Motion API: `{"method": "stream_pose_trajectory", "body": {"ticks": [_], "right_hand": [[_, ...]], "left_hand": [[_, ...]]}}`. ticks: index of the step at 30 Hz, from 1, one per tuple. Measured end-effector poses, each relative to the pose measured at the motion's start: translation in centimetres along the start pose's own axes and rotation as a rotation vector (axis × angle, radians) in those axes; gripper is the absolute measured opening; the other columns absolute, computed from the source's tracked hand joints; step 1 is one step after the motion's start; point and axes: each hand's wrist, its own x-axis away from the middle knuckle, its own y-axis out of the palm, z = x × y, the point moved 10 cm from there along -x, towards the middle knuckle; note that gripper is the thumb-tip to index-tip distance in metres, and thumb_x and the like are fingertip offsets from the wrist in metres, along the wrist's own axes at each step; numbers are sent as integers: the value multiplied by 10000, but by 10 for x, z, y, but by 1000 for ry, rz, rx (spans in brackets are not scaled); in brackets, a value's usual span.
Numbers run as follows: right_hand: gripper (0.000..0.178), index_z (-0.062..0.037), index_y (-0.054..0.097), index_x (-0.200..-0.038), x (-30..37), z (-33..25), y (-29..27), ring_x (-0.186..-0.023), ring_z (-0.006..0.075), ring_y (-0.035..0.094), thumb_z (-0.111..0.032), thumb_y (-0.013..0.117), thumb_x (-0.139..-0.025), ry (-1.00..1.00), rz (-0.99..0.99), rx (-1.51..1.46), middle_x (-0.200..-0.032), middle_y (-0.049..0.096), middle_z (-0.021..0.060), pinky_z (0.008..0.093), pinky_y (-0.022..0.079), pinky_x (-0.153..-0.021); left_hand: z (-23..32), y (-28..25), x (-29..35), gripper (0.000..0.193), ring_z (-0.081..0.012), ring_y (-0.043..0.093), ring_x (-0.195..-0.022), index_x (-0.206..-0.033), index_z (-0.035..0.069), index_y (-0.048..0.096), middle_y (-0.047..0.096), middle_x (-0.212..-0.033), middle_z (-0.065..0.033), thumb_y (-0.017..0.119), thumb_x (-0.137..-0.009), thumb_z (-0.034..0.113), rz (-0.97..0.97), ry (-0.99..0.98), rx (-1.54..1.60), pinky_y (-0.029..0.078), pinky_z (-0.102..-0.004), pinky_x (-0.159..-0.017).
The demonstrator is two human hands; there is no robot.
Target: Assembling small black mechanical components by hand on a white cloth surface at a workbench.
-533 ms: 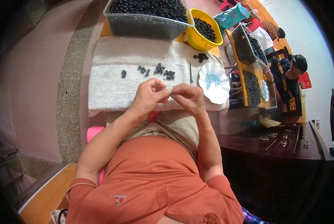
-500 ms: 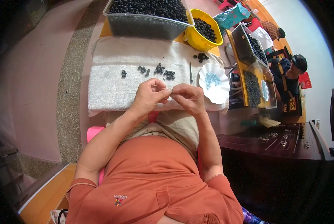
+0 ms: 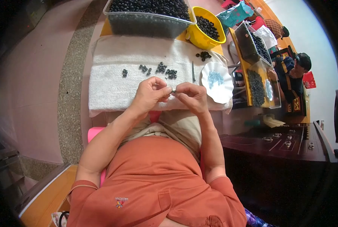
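My left hand (image 3: 150, 95) and my right hand (image 3: 192, 98) meet above the near edge of a white towel (image 3: 112, 90). Thumb and forefinger of each pinch a small dark piece (image 3: 173, 91), too small to name and partly covered by the fingertips. Just beyond the hands lie little clusters of small black parts (image 3: 161, 68). A slim dark pointed tool (image 3: 193, 72) rests on the towel beyond my right hand. To its right is a white plate with a wavy rim (image 3: 223, 94), bearing tiny light-blue pieces (image 3: 215, 79).
At the far edge stand a clear plastic bin (image 3: 146, 25) and a yellow tub (image 3: 203, 43), both filled with black parts. Several loose black parts (image 3: 204, 56) lie near the tub. On the right, a person in a dark cap (image 3: 303, 62) sits beside another table with bins.
My fingertips have parted slightly, and the small dark piece between them shows more clearly. The things on the towel have stayed in place.
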Motion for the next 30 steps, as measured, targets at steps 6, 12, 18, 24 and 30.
{"method": "stream_pose_trajectory", "body": {"ticks": [6,12,18,24,30], "right_hand": [[78,39,681,-893,-5,12,-10,-770,96,625,46,652,-822,97,66,173,-843,679,53,226,504,-686],[129,-4,688,-941,-12,13,-17,-692,83,627,-27,686,-815,48,121,571,-801,686,60,239,508,-634],[202,7,676,-1006,-7,-16,4,-716,88,618,-23,706,-808,-146,69,437,-947,679,82,234,494,-610],[253,11,670,-1035,2,-23,19,-709,67,592,17,754,-797,-192,86,306,-1000,653,84,198,469,-589],[241,0,671,-992,5,-29,17,-650,96,602,-23,778,-777,-208,160,266,-947,668,90,230,485,-565]], "left_hand": [[0,-5,0,175,-96,626,-718,-970,30,571,647,-829,-39,710,-892,103,54,1,-13,554,-229,-667],[-1,-6,0,144,-88,618,-731,-993,29,606,648,-833,-27,693,-906,104,65,14,-18,550,-227,-674],[-3,-7,1,145,-89,626,-743,-1007,34,614,657,-845,-29,688,-913,118,73,9,2,553,-231,-680],[-4,0,2,118,-93,633,-762,-973,32,634,666,-856,-48,688,-907,114,49,3,105,541,-231,-677],[-6,3,5,106,-98,645,-790,-968,53,641,675,-869,-45,695,-902,115,23,-44,135,547,-235,-689]]}}
